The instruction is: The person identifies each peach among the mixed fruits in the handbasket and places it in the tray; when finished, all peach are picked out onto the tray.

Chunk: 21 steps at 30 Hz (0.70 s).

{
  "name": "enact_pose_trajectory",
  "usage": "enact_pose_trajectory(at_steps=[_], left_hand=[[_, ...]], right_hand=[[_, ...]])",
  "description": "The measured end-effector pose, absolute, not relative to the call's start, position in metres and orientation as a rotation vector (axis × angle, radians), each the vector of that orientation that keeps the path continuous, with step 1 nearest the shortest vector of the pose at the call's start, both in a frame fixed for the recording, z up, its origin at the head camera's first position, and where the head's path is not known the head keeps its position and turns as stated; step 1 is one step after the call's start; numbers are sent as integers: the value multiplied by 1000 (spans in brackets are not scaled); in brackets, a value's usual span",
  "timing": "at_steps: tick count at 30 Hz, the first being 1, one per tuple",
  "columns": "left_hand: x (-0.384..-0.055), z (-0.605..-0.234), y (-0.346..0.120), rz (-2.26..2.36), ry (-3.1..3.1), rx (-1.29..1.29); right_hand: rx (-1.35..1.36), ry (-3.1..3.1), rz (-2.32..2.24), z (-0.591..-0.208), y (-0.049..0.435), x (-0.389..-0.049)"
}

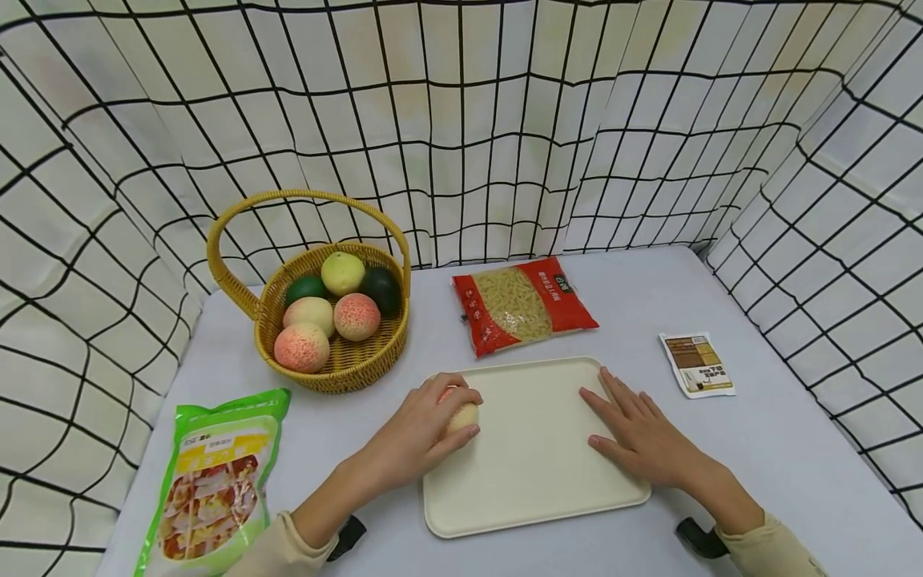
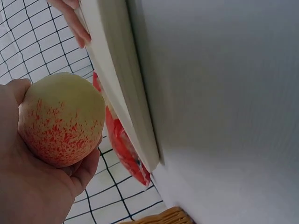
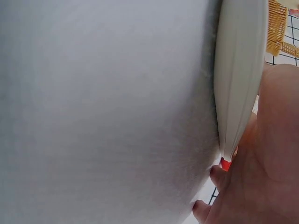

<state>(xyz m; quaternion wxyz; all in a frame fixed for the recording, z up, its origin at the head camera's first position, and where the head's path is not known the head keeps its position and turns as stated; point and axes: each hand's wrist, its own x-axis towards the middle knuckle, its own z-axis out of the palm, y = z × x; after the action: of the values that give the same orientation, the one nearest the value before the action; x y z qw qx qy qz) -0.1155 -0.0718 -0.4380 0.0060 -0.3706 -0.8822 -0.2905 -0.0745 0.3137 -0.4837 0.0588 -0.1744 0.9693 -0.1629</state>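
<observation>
In the head view my left hand (image 1: pixel 425 429) grips a peach (image 1: pixel 464 417) over the left edge of a cream tray (image 1: pixel 534 457). The left wrist view shows that peach (image 2: pixel 63 119), yellowish with red speckles, with fingers and thumb curled round it. My right hand (image 1: pixel 645 437) lies with spread, straight fingers across the tray's right edge. Seen from the right wrist, the hand (image 3: pixel 261 172) is beside the tray's rim (image 3: pixel 240 70), and some fingertips reach down to the white tabletop.
Behind to the left stands a wicker basket (image 1: pixel 368 361) with peaches and other round fruit. A red pasta bag (image 1: pixel 519 304) lies behind the tray, a small sachet (image 1: pixel 698 365) to the right, a green food bag (image 1: pixel 216 489) at front left. Black netting (image 1: pixel 461 144) surrounds the table.
</observation>
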Motion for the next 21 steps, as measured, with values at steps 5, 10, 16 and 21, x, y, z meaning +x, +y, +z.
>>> enact_pose_trajectory(at_steps=[5,10,16,21], left_hand=[[-110,-444,-68,-890,-2763,-1201],[-106,-447,-68,-872,-2768,-1241],[-105,-451,-68,-846,-2772,-1269],[-106,-453,-67,-807,-2783,-1287]], right_hand=[[-524,2933,-499,-484,314,-74],[-529,2931,-497,-484,314,-74],[-525,2921,-504,-483,313,-74],[-524,2921,-493,-483,314,-75]])
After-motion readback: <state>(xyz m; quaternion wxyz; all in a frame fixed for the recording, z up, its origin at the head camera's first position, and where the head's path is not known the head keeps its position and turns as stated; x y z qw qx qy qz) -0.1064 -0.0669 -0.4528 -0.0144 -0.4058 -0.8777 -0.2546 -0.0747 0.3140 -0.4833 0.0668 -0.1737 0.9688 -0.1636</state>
